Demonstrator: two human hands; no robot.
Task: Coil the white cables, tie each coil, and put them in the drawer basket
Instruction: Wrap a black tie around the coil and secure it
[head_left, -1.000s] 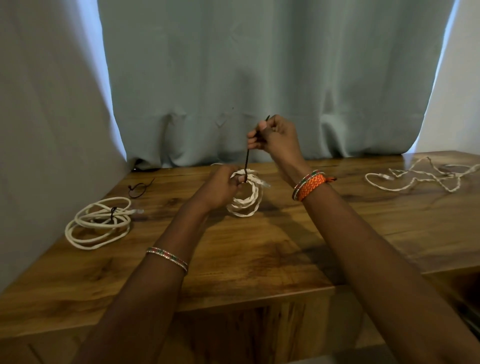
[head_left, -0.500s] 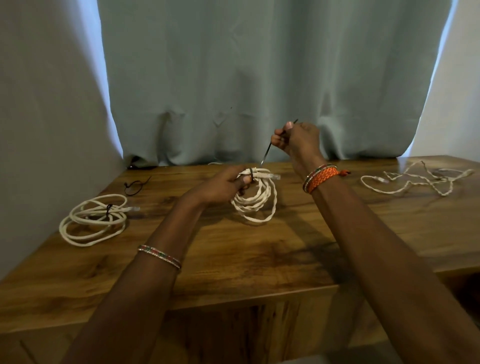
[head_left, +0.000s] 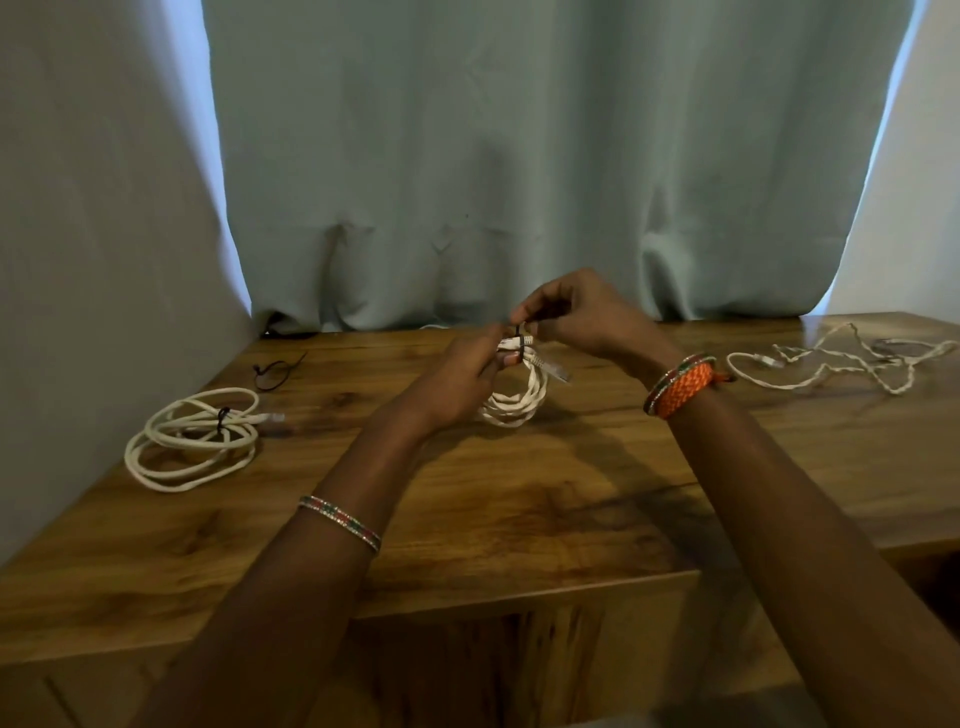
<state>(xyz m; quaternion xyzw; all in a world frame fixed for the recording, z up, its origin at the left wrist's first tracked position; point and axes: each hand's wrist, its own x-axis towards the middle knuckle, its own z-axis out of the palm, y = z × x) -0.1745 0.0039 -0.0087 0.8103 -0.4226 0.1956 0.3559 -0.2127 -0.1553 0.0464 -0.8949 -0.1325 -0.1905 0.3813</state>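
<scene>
Two hands at one coil: left hand grips the loops bunched while right hand pinches the black tie for cinching.

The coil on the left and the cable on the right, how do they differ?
The left coil is wound into neat stacked loops; the right cable sprawls in a loose, kinked tangle. The coil has a black tie around its strands; the cable shows no tie. The coil lies near the wall; the cable lies towards the table's far right corner. Both are white, lie flat on the table, and neither hand touches them.
</scene>
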